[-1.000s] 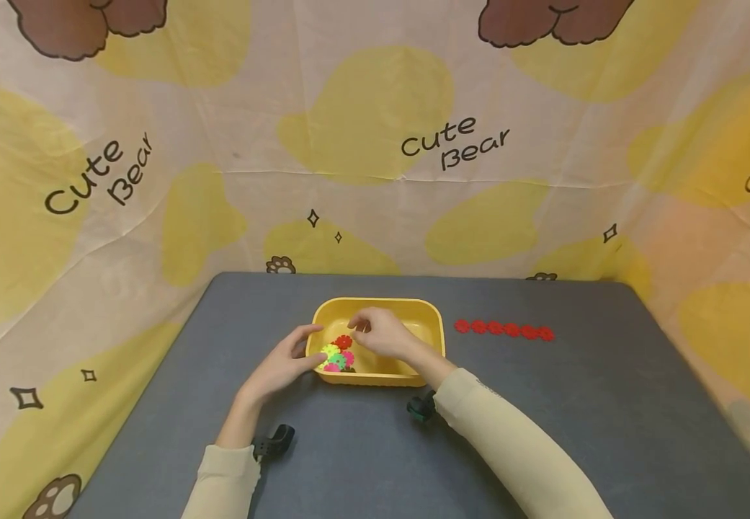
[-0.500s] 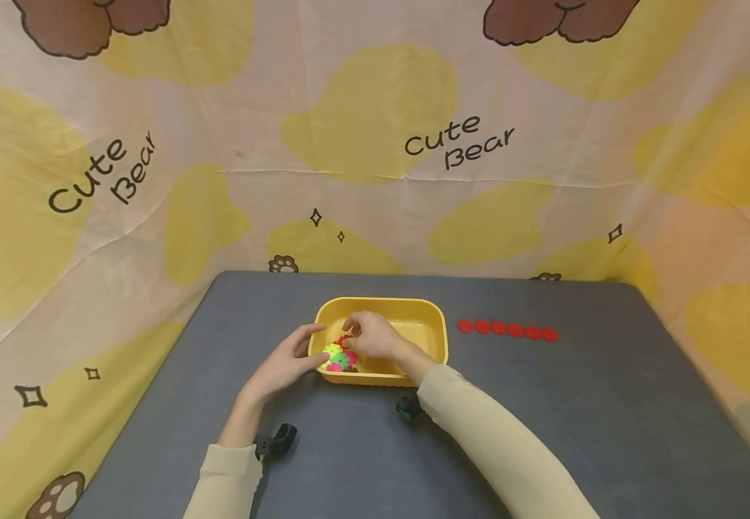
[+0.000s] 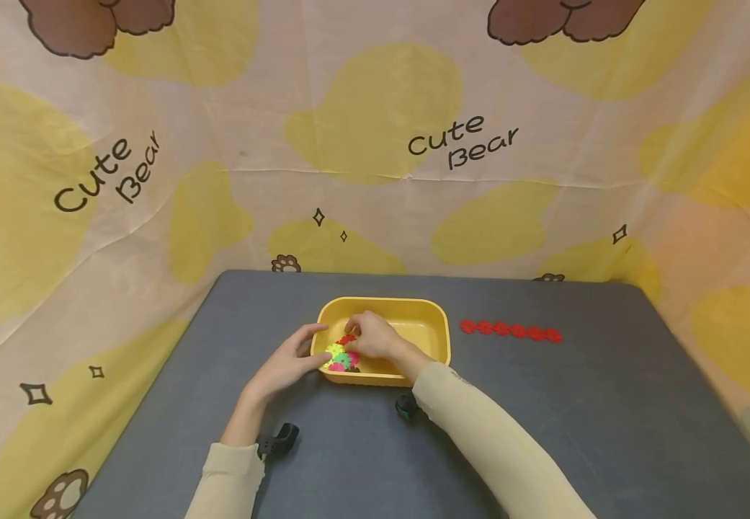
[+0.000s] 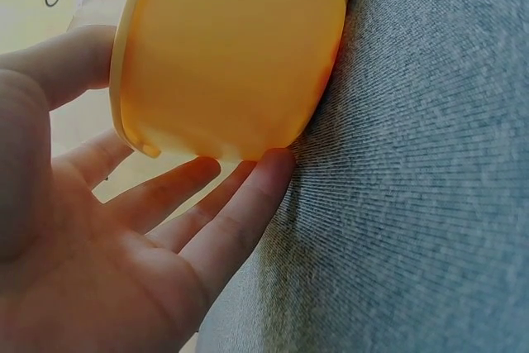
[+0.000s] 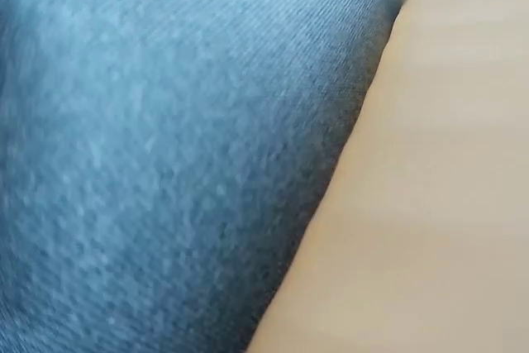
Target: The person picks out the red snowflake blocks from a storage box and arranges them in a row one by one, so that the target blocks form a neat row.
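A yellow plastic bin (image 3: 413, 311) holds a small heap of flower-shaped plastic pieces (image 3: 344, 359), green, yellow, pink and dark, at its left end. My left hand (image 3: 290, 362) holds that end; in the left wrist view its thumb goes over the rim and its fingers touch the outer wall (image 4: 223, 55). Inside the bin, my right hand (image 3: 376, 337) pinches a red flower-shaped piece (image 3: 346, 339) at the back of the heap. The fingertips partly cover this piece. Only forearm and tabletop appear in the right wrist view.
To the right of the bin, several red flower-shaped pieces (image 3: 509, 330) lie in a row, edge to edge. Everything stands on a dark grey table (image 3: 582, 404). A printed curtain (image 3: 375, 144) hangs behind the table's far edge and along both sides.
My right hand has moved slightly left and down to the red piece in the bin, and its fingers have closed on it. The left hand stays on the bin's end.
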Available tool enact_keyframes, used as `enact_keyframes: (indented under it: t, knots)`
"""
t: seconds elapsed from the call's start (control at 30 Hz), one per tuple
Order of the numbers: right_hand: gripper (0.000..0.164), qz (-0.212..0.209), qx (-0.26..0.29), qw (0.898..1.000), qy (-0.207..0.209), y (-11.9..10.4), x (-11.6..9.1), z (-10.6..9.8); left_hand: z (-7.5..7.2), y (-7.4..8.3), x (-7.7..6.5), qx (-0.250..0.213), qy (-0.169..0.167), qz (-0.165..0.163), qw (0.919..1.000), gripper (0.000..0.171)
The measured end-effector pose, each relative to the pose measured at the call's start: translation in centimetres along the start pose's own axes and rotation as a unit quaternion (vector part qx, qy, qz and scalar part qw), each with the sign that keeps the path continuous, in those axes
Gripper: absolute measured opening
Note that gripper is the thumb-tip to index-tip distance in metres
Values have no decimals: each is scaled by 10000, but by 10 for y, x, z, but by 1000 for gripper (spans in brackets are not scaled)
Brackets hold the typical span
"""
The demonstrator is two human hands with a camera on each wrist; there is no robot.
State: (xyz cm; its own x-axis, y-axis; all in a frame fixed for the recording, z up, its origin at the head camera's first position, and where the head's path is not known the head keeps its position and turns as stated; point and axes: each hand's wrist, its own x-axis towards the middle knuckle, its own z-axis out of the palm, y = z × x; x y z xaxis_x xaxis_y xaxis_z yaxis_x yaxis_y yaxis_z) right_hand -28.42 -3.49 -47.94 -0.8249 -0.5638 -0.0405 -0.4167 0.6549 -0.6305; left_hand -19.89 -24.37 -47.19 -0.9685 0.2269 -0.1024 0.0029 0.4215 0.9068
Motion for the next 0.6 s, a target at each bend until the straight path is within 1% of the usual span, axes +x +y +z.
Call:
enact_keyframes:
  t: [0.2, 0.37, 0.6]
  knots:
    - [23, -89, 24, 10000, -3, 3, 2, 0, 1, 0, 0, -93, -46, 40, 9999, 64]
    - [23, -68, 169, 9998, -14, 3, 2, 0, 1, 0, 0, -87, -32, 22, 10000, 64]
    - [23, -4, 100, 9999, -6, 3, 0, 2, 1, -1, -1, -27, -20, 21, 10000, 63]
